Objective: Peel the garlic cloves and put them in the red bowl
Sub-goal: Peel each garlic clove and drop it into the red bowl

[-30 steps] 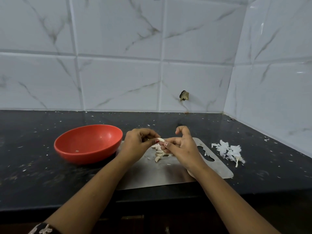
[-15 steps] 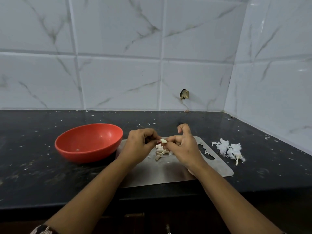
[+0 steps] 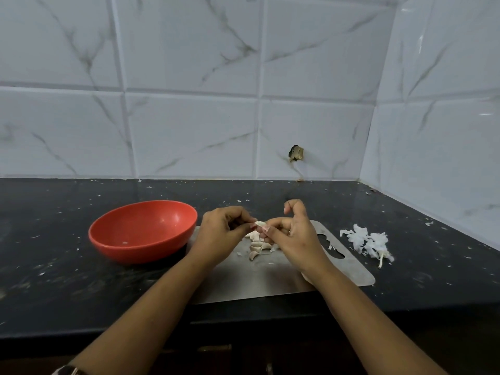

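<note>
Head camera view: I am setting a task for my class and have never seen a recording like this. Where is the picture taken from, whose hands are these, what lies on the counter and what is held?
There is no machine here. A person wears one wide-angle camera on the head, which looks forward and down at their own bare hands. The left hand and right hand together pinch one garlic clove above a metal cutting board, where more garlic pieces lie. Left of the board stands a red bowl, with no clove visible inside. Right of the board, a pile of white peels lies on the dark counter.
</note>
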Demonstrator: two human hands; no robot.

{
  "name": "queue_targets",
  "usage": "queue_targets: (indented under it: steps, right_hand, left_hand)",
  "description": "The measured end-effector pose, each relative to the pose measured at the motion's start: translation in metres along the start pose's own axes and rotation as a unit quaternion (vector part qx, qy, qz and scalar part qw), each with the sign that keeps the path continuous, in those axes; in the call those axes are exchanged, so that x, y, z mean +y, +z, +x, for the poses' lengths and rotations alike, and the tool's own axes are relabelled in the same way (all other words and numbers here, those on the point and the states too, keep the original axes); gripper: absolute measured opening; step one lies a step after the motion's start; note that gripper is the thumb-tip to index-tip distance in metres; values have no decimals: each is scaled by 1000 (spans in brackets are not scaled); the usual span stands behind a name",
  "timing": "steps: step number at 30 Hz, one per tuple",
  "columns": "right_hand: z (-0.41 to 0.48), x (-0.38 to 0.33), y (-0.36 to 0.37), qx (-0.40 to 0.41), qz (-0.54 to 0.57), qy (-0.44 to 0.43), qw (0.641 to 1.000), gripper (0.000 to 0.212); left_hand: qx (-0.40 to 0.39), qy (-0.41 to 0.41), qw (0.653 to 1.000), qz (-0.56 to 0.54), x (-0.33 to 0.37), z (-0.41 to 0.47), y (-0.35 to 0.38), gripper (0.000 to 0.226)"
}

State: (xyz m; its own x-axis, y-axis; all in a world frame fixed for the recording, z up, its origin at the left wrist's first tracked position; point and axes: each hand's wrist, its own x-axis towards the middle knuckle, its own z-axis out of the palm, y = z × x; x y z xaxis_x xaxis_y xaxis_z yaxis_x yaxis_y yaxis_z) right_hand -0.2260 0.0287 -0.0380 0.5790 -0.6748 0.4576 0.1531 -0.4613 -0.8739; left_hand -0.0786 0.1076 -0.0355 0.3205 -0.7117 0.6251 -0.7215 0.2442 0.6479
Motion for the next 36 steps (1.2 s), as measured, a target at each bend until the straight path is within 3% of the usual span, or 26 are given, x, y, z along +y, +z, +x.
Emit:
queue_targets:
  steps: [5,20,26,31,36]
  right_hand:
    - [-2,-1,-1,9,-41,-25,999,37]
    - [-5,-2,1,-19,-104,-29,994,31]
    - [-6,-2,1,-6,-142,-51,988,30]
    - [-5,0,0,13,-143,-49,988,23]
    - [-3,6,0,35,-193,-104,975,17]
  left_hand:
    - [-48,-71,990,-115,-4,2,0,8]
    - [-80,-130,961,-231,-3,1,3,5]
    - [-115,-129,963,-205,-1,-1,4,8]
    - [-80,-140,967,-197,-3,0,4,5]
    - [-62,-153,964,-208,-2,0,4,3]
